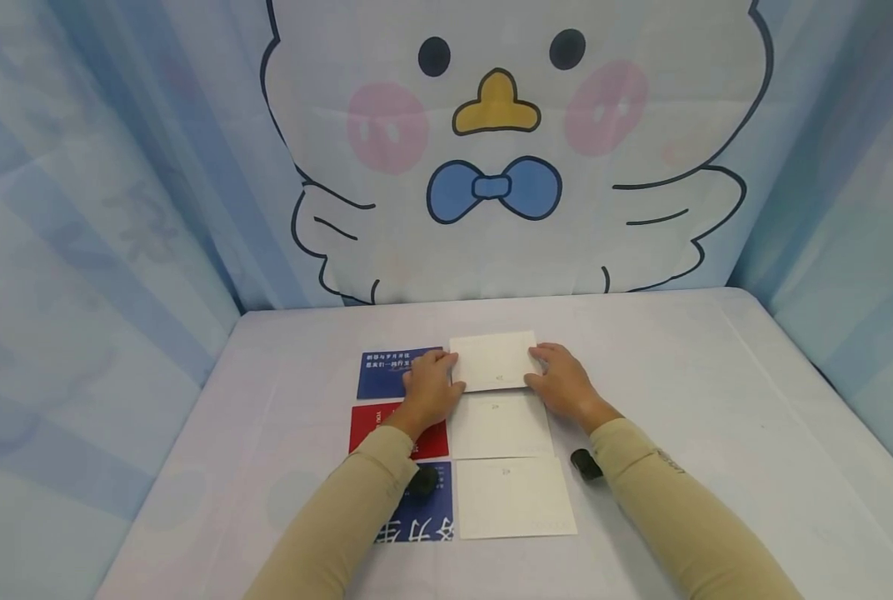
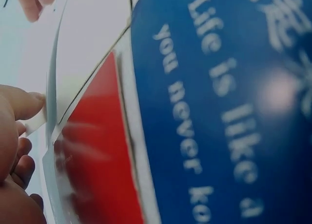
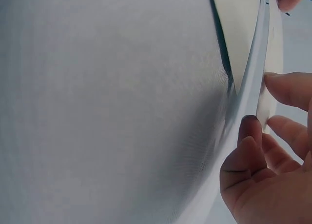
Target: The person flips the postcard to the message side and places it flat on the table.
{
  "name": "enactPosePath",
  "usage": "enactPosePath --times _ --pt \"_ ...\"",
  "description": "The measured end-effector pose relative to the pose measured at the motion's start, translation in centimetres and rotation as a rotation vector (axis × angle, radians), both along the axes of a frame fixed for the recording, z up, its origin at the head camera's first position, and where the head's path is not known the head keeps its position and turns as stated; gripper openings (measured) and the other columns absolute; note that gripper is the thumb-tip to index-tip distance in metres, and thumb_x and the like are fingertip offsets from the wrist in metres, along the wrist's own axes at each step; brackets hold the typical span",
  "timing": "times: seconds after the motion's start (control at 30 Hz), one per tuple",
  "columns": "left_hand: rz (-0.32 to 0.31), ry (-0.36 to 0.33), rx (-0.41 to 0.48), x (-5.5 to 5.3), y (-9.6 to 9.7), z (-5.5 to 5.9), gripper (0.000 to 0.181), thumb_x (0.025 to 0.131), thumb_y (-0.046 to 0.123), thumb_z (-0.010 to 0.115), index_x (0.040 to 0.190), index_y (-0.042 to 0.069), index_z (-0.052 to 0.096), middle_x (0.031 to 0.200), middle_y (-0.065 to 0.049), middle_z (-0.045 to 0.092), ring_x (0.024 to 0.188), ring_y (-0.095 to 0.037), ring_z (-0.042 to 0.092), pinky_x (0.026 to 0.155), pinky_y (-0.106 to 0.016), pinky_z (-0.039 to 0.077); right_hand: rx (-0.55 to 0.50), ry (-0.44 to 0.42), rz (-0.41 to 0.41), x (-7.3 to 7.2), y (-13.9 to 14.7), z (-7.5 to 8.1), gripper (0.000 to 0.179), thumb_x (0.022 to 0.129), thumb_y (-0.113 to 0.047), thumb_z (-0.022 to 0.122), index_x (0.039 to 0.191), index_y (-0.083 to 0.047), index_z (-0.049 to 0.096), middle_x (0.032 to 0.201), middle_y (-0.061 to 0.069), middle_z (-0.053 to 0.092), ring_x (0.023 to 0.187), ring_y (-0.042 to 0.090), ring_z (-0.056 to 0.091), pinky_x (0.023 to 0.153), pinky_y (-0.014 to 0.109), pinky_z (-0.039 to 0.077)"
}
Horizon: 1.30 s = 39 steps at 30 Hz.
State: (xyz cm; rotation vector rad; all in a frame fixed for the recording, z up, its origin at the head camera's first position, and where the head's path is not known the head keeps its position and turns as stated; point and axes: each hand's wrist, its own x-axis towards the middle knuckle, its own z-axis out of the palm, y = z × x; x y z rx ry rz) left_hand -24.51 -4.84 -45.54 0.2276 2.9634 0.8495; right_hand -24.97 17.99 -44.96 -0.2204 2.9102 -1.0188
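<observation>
My left hand pinches the left edge of a cream-white card between thumb and fingers. On the card's opposite edge, my right hand grips in the same way. The card is at the top of a column, with a thin dark line under its near edge. Below it lie a middle white card and a near white card, each with a tiny mark. In the right wrist view, the thumb and fingers of the right hand meet the card's edge.
Left of the white cards lie a blue card with white lettering, a red card and another blue card, partly covered by the left hand and arm. A white cloth covers the table; a patterned curtain hangs behind.
</observation>
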Motion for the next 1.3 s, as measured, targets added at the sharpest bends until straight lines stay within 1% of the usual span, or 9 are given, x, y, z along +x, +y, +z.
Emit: enactPosePath --times 0.07,0.17,0.3,0.47,0.73,1.0,1.3 --pt "-0.001 -0.005 -0.010 -0.03 0.03 -0.03 0.056 0.094 0.023 0.069 0.146 0.009 0.052 0.147 -0.013 0.046 0.134 -0.033 0.040 0.106 -0.052 0.032 0.019 -0.012 0.005 -0.01 -0.02 -0.06 0.056 0.095 -0.014 0.060 0.143 0.010 0.046 0.151 0.027 0.039 0.142 0.043 0.032 0.117 0.051 0.024" --pt "0.001 -0.010 -0.029 -0.08 0.12 -0.16 0.057 0.094 0.024 0.070 0.146 0.010 0.052 0.147 -0.013 0.046 0.134 -0.033 0.040 0.106 -0.052 0.032 0.046 -0.030 0.013 -0.01 -0.02 -0.16 0.056 0.095 -0.014 0.060 0.144 0.010 0.045 0.152 0.027 0.038 0.142 0.043 0.031 0.117 0.052 0.023" --pt "0.003 -0.009 -0.054 -0.15 0.22 -0.38 0.058 0.094 0.025 0.071 0.146 0.011 0.052 0.148 -0.013 0.046 0.135 -0.032 0.040 0.106 -0.051 0.032 0.056 -0.047 0.021 0.03 -0.02 -0.19 0.056 0.095 -0.013 0.059 0.144 0.010 0.044 0.152 0.027 0.037 0.143 0.043 0.030 0.117 0.052 0.022" --pt "0.001 -0.016 -0.064 -0.07 0.26 -0.40 0.058 0.094 0.025 0.070 0.147 0.010 0.052 0.148 -0.013 0.046 0.135 -0.033 0.039 0.107 -0.052 0.031 0.074 -0.055 0.045 -0.08 0.01 -0.27 0.055 0.095 -0.012 0.058 0.144 0.010 0.044 0.153 0.027 0.036 0.143 0.043 0.029 0.117 0.052 0.021" --pt "0.000 -0.020 -0.092 0.01 0.35 -0.29 0.057 0.094 0.027 0.070 0.146 0.009 0.052 0.148 -0.013 0.046 0.135 -0.033 0.040 0.105 -0.052 0.033 0.107 -0.061 0.061 -0.18 -0.04 -0.25 0.053 0.095 -0.010 0.057 0.142 0.010 0.046 0.153 0.027 0.035 0.143 0.044 0.029 0.117 0.052 0.021" --pt "0.002 -0.029 -0.113 -0.02 0.34 -0.43 0.057 0.095 0.028 0.069 0.146 0.010 0.052 0.148 -0.012 0.047 0.137 -0.034 0.038 0.105 -0.053 0.034 0.152 -0.069 0.070 -0.18 -0.06 -0.24 0.051 0.096 -0.010 0.056 0.142 0.010 0.046 0.152 0.028 0.037 0.142 0.044 0.031 0.117 0.053 0.023" --pt "0.016 -0.037 -0.114 -0.02 0.33 -0.48 0.057 0.095 0.029 0.069 0.147 0.011 0.052 0.149 -0.011 0.048 0.140 -0.037 0.035 0.106 -0.055 0.033 0.144 -0.074 0.070 -0.19 0.01 -0.45 0.053 0.097 -0.011 0.056 0.144 0.010 0.043 0.152 0.028 0.037 0.142 0.044 0.031 0.117 0.053 0.023"
